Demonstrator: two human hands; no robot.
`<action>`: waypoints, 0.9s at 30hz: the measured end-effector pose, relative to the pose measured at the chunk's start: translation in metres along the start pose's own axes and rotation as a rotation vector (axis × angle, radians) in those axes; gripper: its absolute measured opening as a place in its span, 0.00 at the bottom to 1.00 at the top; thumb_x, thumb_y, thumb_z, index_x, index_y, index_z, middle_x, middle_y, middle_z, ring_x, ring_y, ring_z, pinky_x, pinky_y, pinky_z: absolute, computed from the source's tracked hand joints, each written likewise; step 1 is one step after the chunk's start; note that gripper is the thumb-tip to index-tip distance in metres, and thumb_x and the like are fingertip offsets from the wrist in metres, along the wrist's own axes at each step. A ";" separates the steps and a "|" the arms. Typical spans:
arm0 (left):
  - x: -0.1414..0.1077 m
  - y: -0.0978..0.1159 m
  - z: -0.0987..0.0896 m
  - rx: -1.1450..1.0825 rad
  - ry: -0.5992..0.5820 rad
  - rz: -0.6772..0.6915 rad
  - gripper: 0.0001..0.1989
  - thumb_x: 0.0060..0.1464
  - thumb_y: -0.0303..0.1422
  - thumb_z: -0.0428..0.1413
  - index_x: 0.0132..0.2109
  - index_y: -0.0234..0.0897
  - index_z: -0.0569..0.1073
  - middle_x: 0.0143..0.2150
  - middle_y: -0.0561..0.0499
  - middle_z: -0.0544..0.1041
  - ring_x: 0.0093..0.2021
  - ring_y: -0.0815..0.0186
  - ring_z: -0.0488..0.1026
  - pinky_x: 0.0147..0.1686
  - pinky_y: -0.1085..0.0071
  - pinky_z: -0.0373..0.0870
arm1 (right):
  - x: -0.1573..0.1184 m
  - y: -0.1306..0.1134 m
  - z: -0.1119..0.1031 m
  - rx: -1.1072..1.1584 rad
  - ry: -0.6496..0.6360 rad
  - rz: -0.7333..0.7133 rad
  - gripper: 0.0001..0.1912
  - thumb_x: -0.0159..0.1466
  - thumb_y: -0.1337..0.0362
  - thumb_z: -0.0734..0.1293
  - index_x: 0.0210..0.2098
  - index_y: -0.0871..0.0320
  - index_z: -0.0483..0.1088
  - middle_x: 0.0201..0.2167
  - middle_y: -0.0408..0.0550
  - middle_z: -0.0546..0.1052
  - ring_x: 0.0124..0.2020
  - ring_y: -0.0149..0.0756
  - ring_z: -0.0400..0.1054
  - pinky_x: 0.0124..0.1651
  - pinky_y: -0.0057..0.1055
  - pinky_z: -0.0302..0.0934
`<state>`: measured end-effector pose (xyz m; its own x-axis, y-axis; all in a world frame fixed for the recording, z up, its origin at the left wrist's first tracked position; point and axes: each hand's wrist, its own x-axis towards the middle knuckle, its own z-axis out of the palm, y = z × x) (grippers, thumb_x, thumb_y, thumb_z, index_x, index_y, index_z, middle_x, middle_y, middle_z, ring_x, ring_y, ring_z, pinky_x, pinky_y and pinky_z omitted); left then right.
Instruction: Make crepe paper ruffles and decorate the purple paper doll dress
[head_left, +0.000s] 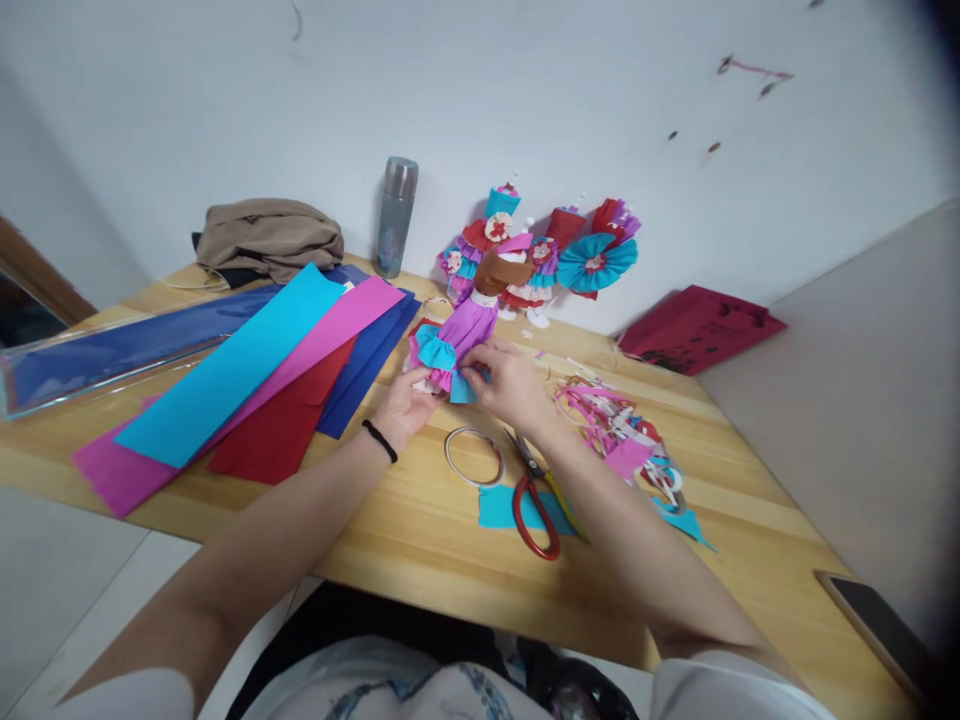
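Observation:
A small dress form (pixel 474 318) wears a brown top and a purple skirt of what looks like crepe paper. Ruffles in turquoise, pink and white run along its lower hem. My left hand (pixel 406 408) grips this hem from the left, thumb on the ruffles. From the right, my right hand (pixel 514 385) pinches a turquoise paper strip (pixel 462 388) against the skirt's lower edge; its fingertips partly cover the strip. Just below the hands lie a roll of narrow tape (pixel 474 458) and scissors (pixel 534 490) with red and yellow handles, resting partly over a turquoise paper piece (pixel 499 508).
Paper sheets (pixel 240 360) in turquoise, pink, red and blue spread across the left. Behind stand a flask (pixel 396 218) and several dressed paper figures (pixel 551 240). Brown cloth (pixel 270 238) lies at back left. Paper scraps (pixel 619 430), a dark red bag (pixel 697 328) and a phone (pixel 870 625) are rightward.

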<state>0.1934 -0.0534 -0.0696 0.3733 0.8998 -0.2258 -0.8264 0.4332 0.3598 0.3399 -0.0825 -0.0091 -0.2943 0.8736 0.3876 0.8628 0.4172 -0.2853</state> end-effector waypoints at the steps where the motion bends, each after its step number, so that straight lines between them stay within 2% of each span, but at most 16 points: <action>1: 0.000 0.000 0.000 0.000 0.003 -0.001 0.17 0.48 0.16 0.54 0.42 0.37 0.76 0.27 0.53 0.77 0.25 0.69 0.72 0.30 0.71 0.67 | 0.000 0.000 0.000 0.010 -0.003 -0.002 0.07 0.61 0.71 0.65 0.34 0.59 0.76 0.34 0.53 0.76 0.35 0.41 0.69 0.41 0.36 0.62; 10: 0.002 0.003 -0.001 0.015 -0.003 -0.018 0.15 0.48 0.16 0.56 0.41 0.36 0.77 0.29 0.52 0.78 0.28 0.69 0.73 0.34 0.70 0.69 | 0.002 0.001 -0.004 -0.031 -0.038 -0.066 0.08 0.63 0.70 0.63 0.32 0.58 0.74 0.33 0.53 0.74 0.36 0.43 0.68 0.41 0.37 0.60; 16: 0.004 0.002 -0.005 0.031 -0.016 -0.016 0.15 0.47 0.17 0.57 0.41 0.36 0.77 0.29 0.52 0.78 0.29 0.68 0.73 0.35 0.69 0.68 | 0.000 0.003 -0.009 -0.102 -0.035 -0.089 0.07 0.63 0.69 0.65 0.38 0.57 0.75 0.37 0.55 0.76 0.39 0.46 0.69 0.42 0.39 0.61; 20: 0.006 0.002 -0.008 0.016 0.009 -0.024 0.12 0.47 0.17 0.57 0.37 0.36 0.76 0.29 0.53 0.77 0.28 0.69 0.72 0.35 0.69 0.67 | -0.001 0.004 -0.009 -0.155 -0.050 -0.100 0.08 0.63 0.69 0.65 0.37 0.58 0.76 0.36 0.56 0.76 0.40 0.48 0.69 0.42 0.40 0.62; 25: 0.006 0.001 -0.009 0.018 0.005 -0.026 0.10 0.46 0.18 0.58 0.35 0.36 0.75 0.29 0.52 0.77 0.29 0.67 0.73 0.35 0.68 0.68 | -0.003 0.004 -0.009 -0.092 -0.036 -0.145 0.09 0.64 0.69 0.64 0.38 0.58 0.77 0.36 0.56 0.76 0.40 0.47 0.69 0.42 0.39 0.62; 27: 0.006 0.001 -0.009 0.020 0.001 -0.025 0.10 0.46 0.18 0.58 0.36 0.36 0.75 0.29 0.52 0.77 0.29 0.67 0.73 0.35 0.67 0.68 | -0.006 0.007 -0.011 -0.028 0.013 -0.138 0.09 0.64 0.69 0.64 0.39 0.57 0.77 0.36 0.54 0.76 0.39 0.45 0.69 0.43 0.39 0.63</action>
<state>0.1910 -0.0479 -0.0783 0.3936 0.8884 -0.2361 -0.8081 0.4568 0.3718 0.3519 -0.0877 -0.0036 -0.4058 0.8049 0.4329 0.8257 0.5259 -0.2038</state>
